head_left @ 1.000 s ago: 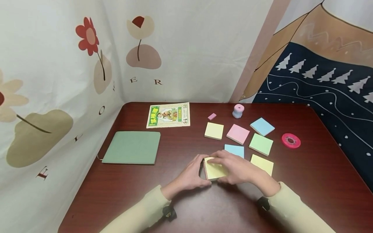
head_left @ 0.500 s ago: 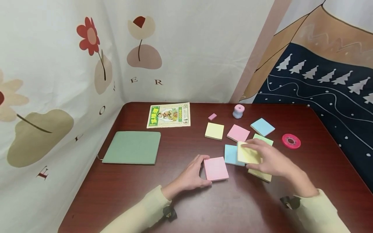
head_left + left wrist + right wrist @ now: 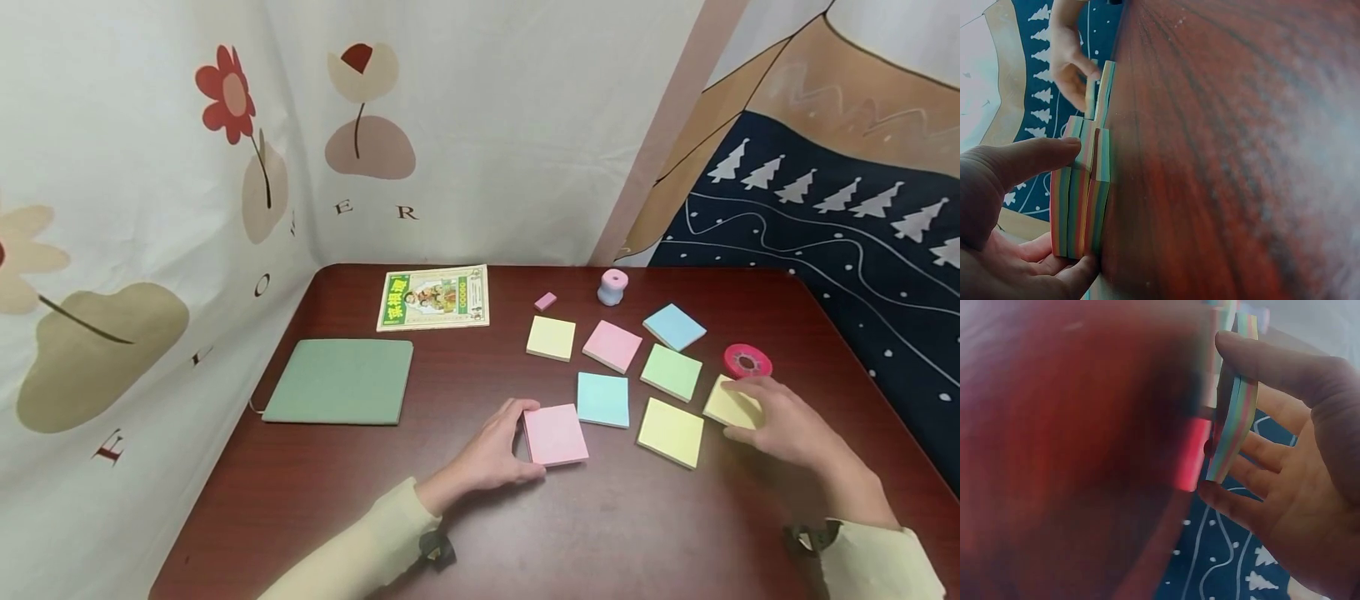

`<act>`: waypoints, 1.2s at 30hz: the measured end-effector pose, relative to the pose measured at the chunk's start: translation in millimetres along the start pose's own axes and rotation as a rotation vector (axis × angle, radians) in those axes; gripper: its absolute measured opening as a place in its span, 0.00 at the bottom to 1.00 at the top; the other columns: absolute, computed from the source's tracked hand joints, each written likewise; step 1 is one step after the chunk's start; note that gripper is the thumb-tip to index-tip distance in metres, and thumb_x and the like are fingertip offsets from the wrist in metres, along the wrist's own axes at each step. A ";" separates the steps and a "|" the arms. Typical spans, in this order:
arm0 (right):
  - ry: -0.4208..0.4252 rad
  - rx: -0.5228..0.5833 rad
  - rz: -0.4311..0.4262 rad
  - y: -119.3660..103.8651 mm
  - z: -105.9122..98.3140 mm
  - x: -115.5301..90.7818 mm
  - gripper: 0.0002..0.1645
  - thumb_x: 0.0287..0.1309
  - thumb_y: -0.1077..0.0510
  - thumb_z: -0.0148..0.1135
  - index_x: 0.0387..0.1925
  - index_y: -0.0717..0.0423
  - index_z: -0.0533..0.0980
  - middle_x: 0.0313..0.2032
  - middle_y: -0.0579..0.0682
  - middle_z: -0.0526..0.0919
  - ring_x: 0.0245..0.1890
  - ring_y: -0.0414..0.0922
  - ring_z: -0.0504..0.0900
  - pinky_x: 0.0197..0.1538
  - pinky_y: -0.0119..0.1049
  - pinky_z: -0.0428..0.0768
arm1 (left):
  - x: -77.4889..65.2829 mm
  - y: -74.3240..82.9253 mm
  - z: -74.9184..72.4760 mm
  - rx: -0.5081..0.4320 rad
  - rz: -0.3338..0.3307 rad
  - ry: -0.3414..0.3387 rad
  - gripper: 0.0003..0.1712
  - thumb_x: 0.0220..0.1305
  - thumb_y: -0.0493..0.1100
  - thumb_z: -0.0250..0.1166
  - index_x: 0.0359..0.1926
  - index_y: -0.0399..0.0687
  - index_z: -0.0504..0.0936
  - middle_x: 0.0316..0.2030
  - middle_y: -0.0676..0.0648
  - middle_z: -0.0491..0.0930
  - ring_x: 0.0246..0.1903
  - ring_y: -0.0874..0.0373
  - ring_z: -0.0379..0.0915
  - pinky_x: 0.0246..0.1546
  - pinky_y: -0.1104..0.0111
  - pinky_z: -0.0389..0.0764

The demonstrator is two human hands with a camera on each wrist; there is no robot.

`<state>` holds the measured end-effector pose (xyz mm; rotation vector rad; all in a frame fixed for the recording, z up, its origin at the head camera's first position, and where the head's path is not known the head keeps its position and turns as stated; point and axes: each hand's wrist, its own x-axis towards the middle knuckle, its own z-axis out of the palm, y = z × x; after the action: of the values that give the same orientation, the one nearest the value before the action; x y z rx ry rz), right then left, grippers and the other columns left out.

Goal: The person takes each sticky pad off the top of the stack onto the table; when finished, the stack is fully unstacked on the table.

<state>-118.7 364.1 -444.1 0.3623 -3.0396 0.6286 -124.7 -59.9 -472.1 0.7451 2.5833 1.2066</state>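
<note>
Left hand (image 3: 483, 454) has its fingers gripping the pink-topped sticky-note stack (image 3: 557, 436), thumb on the near side, on the surface (image 3: 517, 542). Right hand (image 3: 791, 421) pinches a yellow-topped sticky-note pad (image 3: 729, 403) between thumb and fingers, well right of that stack. Relative to the stack: light-blue pad (image 3: 602, 402) just beside it, far right; second yellow pad (image 3: 671, 433) to the right; green notebook (image 3: 341, 381) well left.
</note>
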 end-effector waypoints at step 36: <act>-0.102 0.021 -0.459 -151.1 53.4 27.9 0.36 0.47 0.48 0.77 0.59 0.51 0.77 0.61 0.54 0.73 0.59 0.50 0.73 0.56 0.47 0.76 | 0.6 -1.8 0.8 -0.011 -0.016 -0.002 0.50 0.39 0.43 0.81 0.64 0.45 0.67 0.56 0.50 0.71 0.55 0.56 0.69 0.60 0.60 0.69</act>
<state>-109.6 202.0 -432.6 1.0780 -2.8770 0.6211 -125.6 -60.0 -474.0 0.7213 2.5740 1.2133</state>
